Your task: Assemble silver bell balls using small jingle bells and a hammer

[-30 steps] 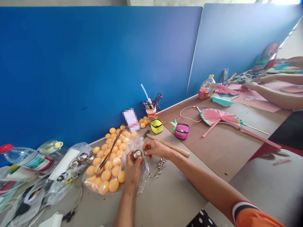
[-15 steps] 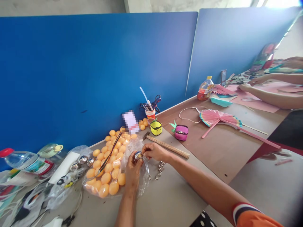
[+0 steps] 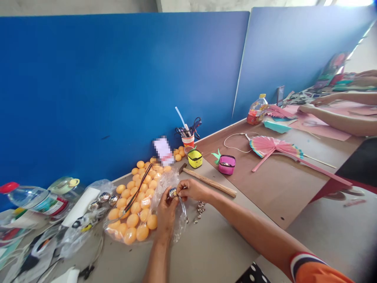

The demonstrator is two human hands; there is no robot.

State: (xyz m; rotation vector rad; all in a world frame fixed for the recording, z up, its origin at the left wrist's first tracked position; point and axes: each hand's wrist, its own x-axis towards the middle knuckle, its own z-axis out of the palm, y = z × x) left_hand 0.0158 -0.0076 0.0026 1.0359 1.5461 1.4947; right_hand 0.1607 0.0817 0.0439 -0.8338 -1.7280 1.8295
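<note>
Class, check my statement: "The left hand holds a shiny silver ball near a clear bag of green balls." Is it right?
Not quite: the head view shows orange balls, not green. The left hand does hold a shiny silver ball near the clear bag.

Work table set against a blue partition (image 3: pixel 118 86), room brightest at one end

Partition in two flat panels, meeting at a thin pale seam (image 3: pixel 242 63); small dark mark (image 3: pixel 105 137) low on its face; blue deep on the nearer panel, washed paler on the farther one. Above the partition, a strip of mottled grey wall (image 3: pixel 235 5). Over the partition's far end, strong white glare (image 3: pixel 353 2), source cut off by frame. Beyond that end, a pale surface (image 3: pixel 365 57), blurred. At the partition's foot, tabletop in two tones, grey (image 3: pixel 206 251) and brown (image 3: pixel 265 188), straight joint between. Away from the partition, past the table edge, grey floor (image 3: pixel 324 236)
</note>
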